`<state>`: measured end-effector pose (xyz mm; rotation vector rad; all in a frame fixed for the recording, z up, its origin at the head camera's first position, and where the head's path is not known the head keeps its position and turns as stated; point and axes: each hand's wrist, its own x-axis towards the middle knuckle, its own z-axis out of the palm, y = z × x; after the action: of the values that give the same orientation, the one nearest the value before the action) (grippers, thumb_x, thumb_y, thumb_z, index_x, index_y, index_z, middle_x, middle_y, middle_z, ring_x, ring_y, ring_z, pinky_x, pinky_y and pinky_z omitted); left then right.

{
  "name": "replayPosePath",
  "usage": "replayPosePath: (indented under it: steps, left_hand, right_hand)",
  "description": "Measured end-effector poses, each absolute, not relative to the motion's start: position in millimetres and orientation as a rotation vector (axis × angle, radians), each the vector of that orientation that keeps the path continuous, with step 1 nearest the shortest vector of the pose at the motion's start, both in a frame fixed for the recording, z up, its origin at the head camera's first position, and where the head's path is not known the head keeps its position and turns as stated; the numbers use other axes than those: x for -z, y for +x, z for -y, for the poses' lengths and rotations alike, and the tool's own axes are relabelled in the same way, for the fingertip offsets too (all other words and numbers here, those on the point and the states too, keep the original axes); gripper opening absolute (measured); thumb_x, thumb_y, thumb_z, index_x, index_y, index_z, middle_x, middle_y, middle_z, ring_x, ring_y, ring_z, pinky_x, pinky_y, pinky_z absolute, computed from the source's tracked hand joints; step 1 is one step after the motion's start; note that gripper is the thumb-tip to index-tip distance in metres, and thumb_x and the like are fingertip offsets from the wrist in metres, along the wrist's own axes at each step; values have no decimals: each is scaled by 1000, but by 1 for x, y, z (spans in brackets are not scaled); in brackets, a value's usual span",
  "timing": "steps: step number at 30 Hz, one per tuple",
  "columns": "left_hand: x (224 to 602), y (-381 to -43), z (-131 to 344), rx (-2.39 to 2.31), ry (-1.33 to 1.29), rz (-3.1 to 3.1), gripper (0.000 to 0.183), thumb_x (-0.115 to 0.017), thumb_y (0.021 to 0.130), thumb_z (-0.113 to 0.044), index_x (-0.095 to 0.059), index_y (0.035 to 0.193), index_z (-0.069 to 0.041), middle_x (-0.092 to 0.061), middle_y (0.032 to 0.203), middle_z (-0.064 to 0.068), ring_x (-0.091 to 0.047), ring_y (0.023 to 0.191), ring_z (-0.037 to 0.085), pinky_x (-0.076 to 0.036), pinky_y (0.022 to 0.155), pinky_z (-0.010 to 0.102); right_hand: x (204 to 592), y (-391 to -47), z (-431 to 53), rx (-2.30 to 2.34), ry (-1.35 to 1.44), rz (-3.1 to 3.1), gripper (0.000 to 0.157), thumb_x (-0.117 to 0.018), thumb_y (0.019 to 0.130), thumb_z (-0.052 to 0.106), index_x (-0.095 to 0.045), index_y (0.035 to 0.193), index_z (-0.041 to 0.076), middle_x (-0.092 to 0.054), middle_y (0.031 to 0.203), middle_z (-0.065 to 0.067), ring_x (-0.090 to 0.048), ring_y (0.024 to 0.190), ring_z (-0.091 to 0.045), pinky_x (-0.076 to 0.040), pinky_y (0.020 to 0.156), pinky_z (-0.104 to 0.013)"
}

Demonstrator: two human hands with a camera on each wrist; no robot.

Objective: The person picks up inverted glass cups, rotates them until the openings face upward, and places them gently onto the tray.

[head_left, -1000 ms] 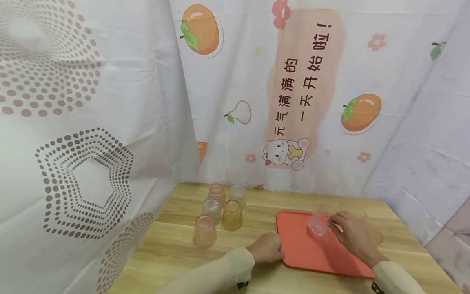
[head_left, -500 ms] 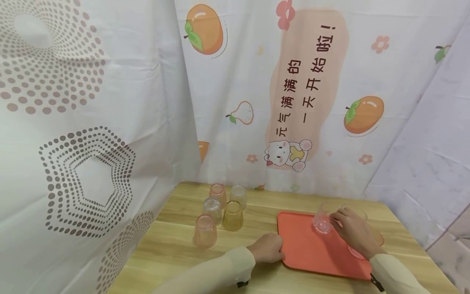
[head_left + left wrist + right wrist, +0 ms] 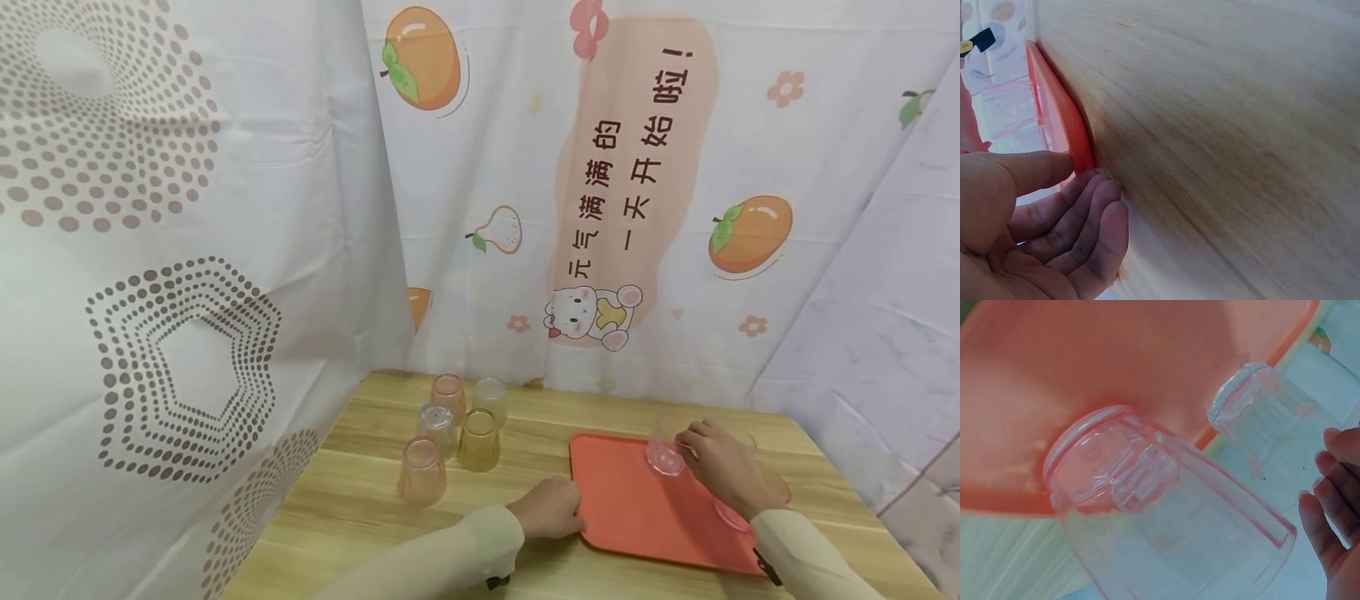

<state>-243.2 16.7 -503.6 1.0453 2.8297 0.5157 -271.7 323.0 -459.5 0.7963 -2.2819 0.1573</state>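
Note:
My left hand [image 3: 550,507] grips the left edge of a red-orange tray [image 3: 622,500], thumb on top and curled fingers underneath, as the left wrist view shows. At the tray's far right, my right hand [image 3: 716,458] has its fingertips at the rim of a clear cup [image 3: 664,457] and pinches it. That cup [image 3: 1244,412] stands with its base on the tray in the right wrist view. A pink-tinted cup [image 3: 1147,487] stands nearer the front of the tray, partly hidden by my right wrist in the head view. An amber cup [image 3: 776,482] shows behind my right hand.
Several upside-down cups cluster on the left of the wooden table [image 3: 337,517]: a near pink cup [image 3: 422,473], a yellow cup [image 3: 479,440], a clear cup [image 3: 437,427] and others behind. A printed curtain [image 3: 480,292] hangs along the back edge.
The clear cup and my right hand have shifted slightly right and back over the tray, and the cup has come to stand there. My left hand stays on the tray's edge.

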Motion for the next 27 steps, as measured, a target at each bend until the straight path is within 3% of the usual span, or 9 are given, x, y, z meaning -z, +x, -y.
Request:
replayPosePath:
  steps: [3,5,18,27]
  left_hand:
    - [504,-244,-17,-514,1042,-2826,48,-71,84,-24,-40,48,-16,-33,44,-10,-28,35,2,-28,37,18]
    - [504,-244,-17,-523,1042,-2822,48,-71,84,-24,-41,48,-16,-34,45,-10,-28,36,2,-28,37,18]
    - [505,-242,-15,-575,1100,-2790,51,-70,85,-23,-40,45,-16,-25,39,-11,-22,33,2,-25,33,17]
    - [504,-243,-15,-566,1072,-2795,50,-71,85,-24,-40,46,-16,-27,39,-11,-23,34,1,-26,34,17]
  right_hand:
    - [460,-273,-323,-143,787,2284,9,-76,74,10,-70,79,7,-58,75,1,-53,71,-19,-47,57,-37]
    - [460,-273,-323,-131,777,2290,18,-79,64,3,-70,78,7,-58,74,2,-53,71,-19,-47,57,-37]
    - [464,-274,-324,-119,792,2288,17,-81,64,3,-69,75,9,-56,72,4,-49,69,-17,-44,54,-32]
    - [461,-274,-319,-156,744,2348,18,-81,65,2,-69,76,9,-58,72,4,-49,69,-16,-44,57,-33]
